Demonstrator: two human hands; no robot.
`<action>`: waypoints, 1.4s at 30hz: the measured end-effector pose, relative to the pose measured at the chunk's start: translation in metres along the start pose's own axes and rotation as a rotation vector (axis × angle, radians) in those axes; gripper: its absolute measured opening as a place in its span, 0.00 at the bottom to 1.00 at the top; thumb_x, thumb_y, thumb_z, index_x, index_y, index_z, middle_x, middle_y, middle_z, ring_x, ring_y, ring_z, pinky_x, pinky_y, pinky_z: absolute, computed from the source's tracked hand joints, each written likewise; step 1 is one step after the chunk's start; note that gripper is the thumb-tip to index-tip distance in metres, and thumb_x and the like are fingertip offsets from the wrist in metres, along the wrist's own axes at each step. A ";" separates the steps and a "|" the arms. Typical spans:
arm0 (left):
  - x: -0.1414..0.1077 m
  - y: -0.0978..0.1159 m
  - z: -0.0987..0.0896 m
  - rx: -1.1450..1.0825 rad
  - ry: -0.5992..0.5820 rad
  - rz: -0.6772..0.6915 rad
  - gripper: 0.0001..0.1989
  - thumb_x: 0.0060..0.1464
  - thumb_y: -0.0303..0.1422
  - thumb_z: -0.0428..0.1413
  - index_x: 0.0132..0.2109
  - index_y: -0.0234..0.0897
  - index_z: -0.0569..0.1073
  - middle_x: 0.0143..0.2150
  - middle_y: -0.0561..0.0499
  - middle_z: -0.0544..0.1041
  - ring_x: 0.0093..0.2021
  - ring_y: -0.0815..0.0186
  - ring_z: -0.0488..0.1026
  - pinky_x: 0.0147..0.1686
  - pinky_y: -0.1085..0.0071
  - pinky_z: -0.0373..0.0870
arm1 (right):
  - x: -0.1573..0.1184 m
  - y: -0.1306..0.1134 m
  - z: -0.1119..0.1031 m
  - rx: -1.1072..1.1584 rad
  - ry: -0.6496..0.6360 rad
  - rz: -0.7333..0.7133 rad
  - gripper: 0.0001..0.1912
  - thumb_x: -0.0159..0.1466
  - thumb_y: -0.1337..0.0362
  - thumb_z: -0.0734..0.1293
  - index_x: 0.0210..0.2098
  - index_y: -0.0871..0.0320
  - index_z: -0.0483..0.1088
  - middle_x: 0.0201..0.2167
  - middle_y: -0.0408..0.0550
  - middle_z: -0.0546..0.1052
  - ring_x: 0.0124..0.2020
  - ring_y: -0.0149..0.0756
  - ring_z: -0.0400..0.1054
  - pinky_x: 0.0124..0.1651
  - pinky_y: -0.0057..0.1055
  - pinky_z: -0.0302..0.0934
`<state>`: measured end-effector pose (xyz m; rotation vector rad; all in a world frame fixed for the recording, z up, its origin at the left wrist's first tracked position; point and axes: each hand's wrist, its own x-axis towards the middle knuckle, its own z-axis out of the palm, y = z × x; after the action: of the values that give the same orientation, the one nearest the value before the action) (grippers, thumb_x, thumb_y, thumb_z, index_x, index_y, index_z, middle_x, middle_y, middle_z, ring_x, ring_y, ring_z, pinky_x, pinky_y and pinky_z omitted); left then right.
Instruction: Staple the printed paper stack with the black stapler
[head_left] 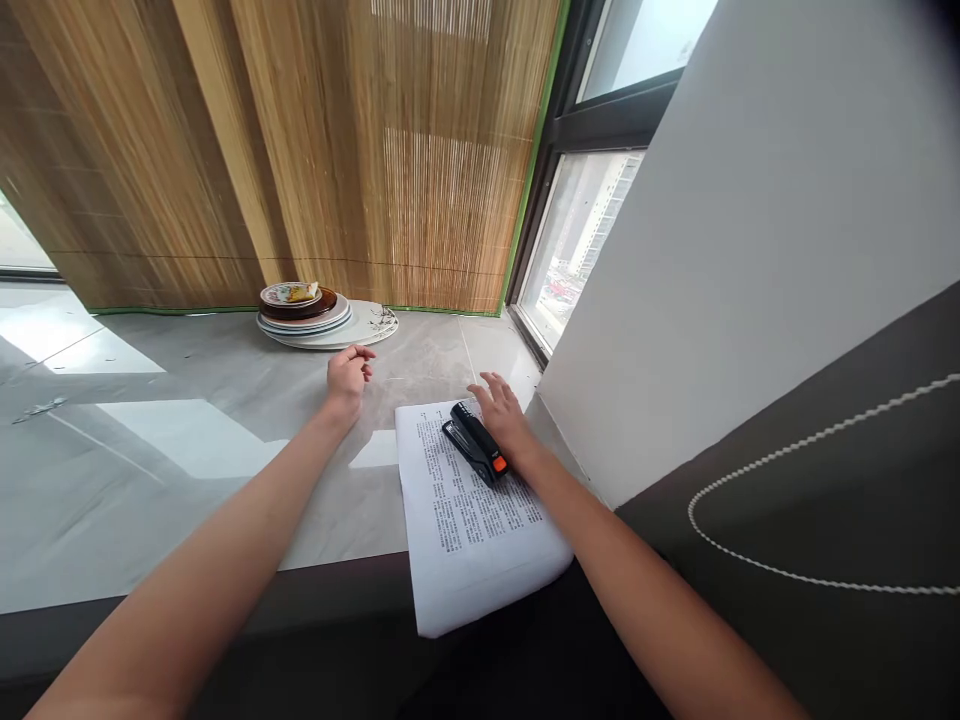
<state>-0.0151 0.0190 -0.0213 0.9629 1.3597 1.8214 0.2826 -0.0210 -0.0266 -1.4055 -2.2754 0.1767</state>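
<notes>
My left hand (pixel 349 374) rests on the grey marbled windowsill, its fingers loosely bent and a little apart, with nothing visible in it. It is nearest to the stacked plates. My right hand (pixel 501 408) lies with fingers spread at the far right corner of a stack of printed paper (pixel 480 585). Close beside that hand, a black stapler (pixel 474 442) with an orange patch lies slantwise on the printed text. Part of the paper's right edge is hidden under my right forearm. The paper's near end hangs past the sill's front edge.
Several plates (pixel 330 322) are stacked at the back, with a small yellow item (pixel 304 292) on top. Behind them hangs a bamboo blind (pixel 360 160). A white wall (pixel 720 230) and a beaded cord (pixel 750 563) stand close on the right.
</notes>
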 end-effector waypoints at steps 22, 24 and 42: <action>0.030 0.048 -0.065 -1.049 -0.171 0.069 0.14 0.51 0.20 0.50 0.30 0.38 0.51 0.24 0.59 0.56 0.19 0.74 0.51 0.20 0.77 0.47 | 0.048 -0.120 0.071 -0.062 -0.112 0.029 0.30 0.76 0.60 0.55 0.75 0.63 0.55 0.77 0.63 0.49 0.78 0.57 0.43 0.74 0.70 0.39; 0.023 0.051 -0.055 -0.993 -0.214 0.044 0.15 0.52 0.20 0.51 0.29 0.38 0.52 0.24 0.58 0.55 0.19 0.74 0.52 0.19 0.76 0.48 | 0.041 -0.097 0.058 -0.108 -0.103 0.036 0.31 0.76 0.62 0.54 0.75 0.65 0.54 0.78 0.65 0.48 0.79 0.58 0.41 0.74 0.70 0.37; -0.002 -0.004 -0.004 0.890 -0.775 0.590 0.12 0.62 0.36 0.57 0.45 0.44 0.86 0.46 0.45 0.82 0.49 0.54 0.76 0.56 0.57 0.68 | 0.021 -0.042 0.030 -0.089 -0.146 0.138 0.27 0.76 0.64 0.52 0.71 0.67 0.60 0.75 0.69 0.55 0.77 0.56 0.47 0.75 0.57 0.43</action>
<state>-0.0176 0.0167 -0.0261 2.4187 1.4116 0.8639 0.2280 -0.0189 -0.0324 -1.6459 -2.3284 0.2316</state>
